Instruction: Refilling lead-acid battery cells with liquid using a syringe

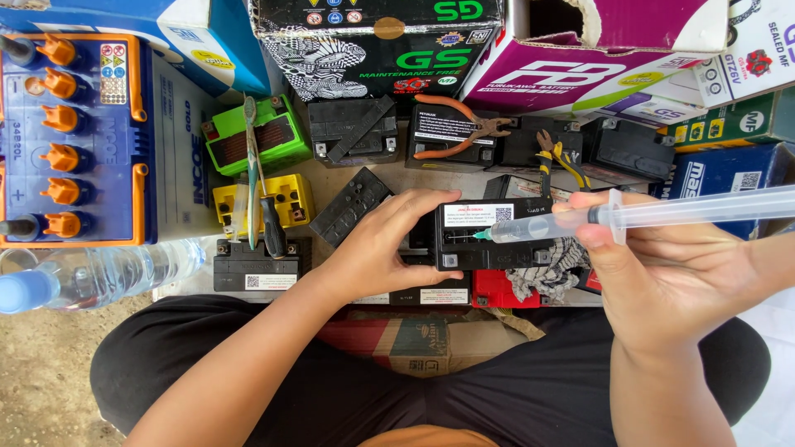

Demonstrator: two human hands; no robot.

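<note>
Two hands busy | left hand (377, 248) fingers wrapped round small black box battery (484, 236), keep steady | right hand (662, 273) fingers pinching clear plastic syringe (629, 213), green tip on battery top, push slowly

battery repair shop: stacked batteries (348, 128), boxes (580, 70), pliers (464, 124).

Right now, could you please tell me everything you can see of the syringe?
The syringe is clear plastic, lying nearly level, with a wide finger flange and a long barrel running off the right edge. Its green-hubbed tip points left onto the small black battery. The right hand pinches it near the flange; the left hand steadies the battery.
</note>
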